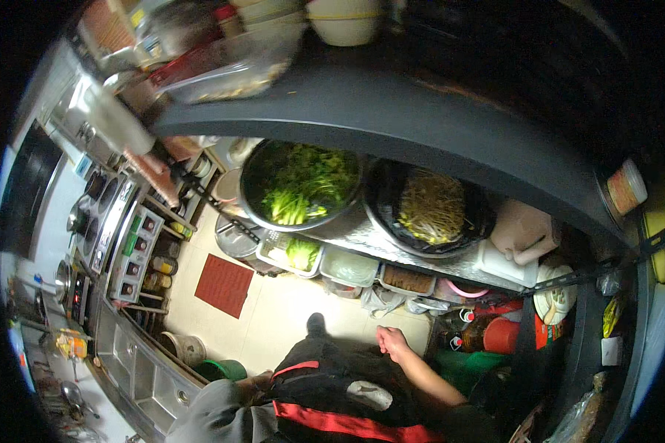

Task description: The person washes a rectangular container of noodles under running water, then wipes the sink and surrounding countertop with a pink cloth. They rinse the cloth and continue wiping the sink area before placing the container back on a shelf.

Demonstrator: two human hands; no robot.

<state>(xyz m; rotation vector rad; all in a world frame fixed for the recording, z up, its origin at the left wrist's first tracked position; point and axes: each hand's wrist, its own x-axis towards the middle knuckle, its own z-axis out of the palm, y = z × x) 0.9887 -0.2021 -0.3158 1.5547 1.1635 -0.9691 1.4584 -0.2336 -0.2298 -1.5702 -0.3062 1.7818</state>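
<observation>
My right hand (392, 341) is partly curled in front of my dark apron, near the shelf side, touching nothing that I can see. Low beside the sink, my left hand (263, 381) shows only in part at the apron's edge; its fingers are hidden. Ahead on the metal shelf stands a large bowl of leafy greens (310, 183), and right of it a dark basin holds a bundle of bean sprouts (433, 207). Below them are a white basket of lettuce (302, 253) and a plastic tub with pale contents (350, 267).
A dark shelf board (366, 105) crosses above the bowls. At left are a steel sink (158, 382) and a gas stove (102, 221). A red mat (224, 285) lies on the tiled floor. Bottles and a red bucket (500, 335) stand at right, with a green bucket (221, 370) below.
</observation>
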